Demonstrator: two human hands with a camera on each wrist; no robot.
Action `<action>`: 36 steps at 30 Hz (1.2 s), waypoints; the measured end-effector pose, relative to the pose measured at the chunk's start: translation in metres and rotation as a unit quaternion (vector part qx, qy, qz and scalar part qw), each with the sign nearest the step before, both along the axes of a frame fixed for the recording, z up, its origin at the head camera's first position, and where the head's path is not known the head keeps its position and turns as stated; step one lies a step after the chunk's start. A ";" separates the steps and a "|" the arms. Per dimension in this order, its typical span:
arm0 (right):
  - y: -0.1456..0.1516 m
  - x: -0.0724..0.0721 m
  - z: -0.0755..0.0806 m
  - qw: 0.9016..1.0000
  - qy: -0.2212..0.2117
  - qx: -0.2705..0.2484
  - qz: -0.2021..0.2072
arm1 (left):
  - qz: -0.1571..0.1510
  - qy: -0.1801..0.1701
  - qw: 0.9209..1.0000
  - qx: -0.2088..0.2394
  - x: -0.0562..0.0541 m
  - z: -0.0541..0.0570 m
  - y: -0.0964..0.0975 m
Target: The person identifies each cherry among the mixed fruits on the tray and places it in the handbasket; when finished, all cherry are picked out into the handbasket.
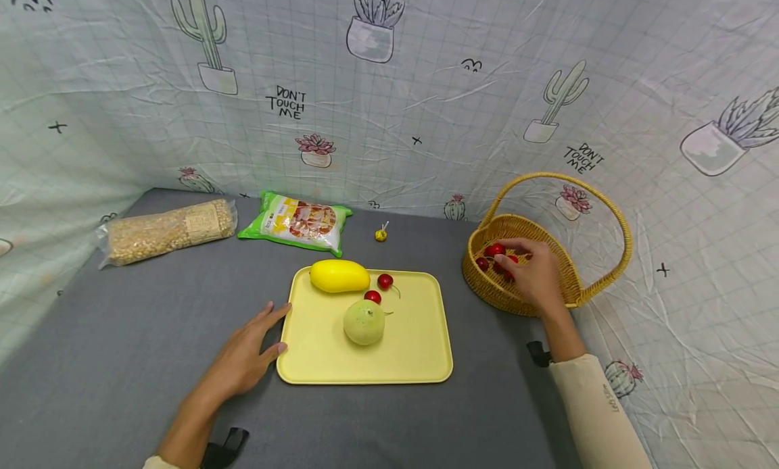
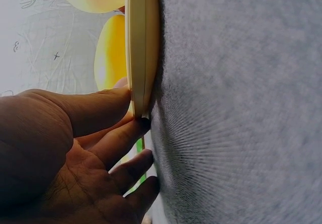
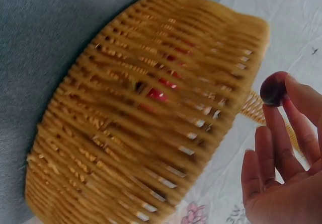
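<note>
My right hand [image 1: 535,269] is over the wicker basket [image 1: 575,276] and pinches a dark red cherry [image 3: 273,89] between thumb and fingertips. Several more cherries [image 1: 482,263] lie inside the basket, partly hidden by the hand. My left hand [image 1: 246,351] rests beside the yellow tray [image 1: 420,347], its fingers extended and its thumb and forefinger touching the left edge; in the left wrist view the thumb lies against the rim [image 2: 136,48]. On the tray are a yellow mango-shaped fruit [image 1: 339,276], a round pale green fruit [image 1: 364,322] and two cherries [image 1: 385,282].
Behind the tray lie a green-and-white food packet [image 1: 298,222] and a small yellow-wrapped lollipop [image 1: 381,234]. A clear bag of pale kernels [image 1: 167,232] is at the back left. A printed cloth [image 1: 426,104] hangs behind the grey table [image 1: 152,361].
</note>
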State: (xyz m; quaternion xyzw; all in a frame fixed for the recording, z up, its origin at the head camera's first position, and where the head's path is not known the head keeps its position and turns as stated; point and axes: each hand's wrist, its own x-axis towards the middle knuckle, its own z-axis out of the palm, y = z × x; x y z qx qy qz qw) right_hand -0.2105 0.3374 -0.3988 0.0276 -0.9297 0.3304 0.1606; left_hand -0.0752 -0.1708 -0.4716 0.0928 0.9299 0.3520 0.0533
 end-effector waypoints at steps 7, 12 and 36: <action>0.014 -0.005 -0.006 0.999 0.006 -0.028 -0.027 | 0.001 -0.001 1.000 0.003 0.000 0.000 0.000; 0.024 -0.009 -0.012 0.998 0.005 -0.041 -0.052 | 0.000 0.000 1.000 0.014 0.000 -0.002 -0.001; 0.062 -0.019 -0.023 0.989 -0.063 -0.011 -0.131 | 0.001 -0.004 1.000 0.014 0.000 0.000 -0.001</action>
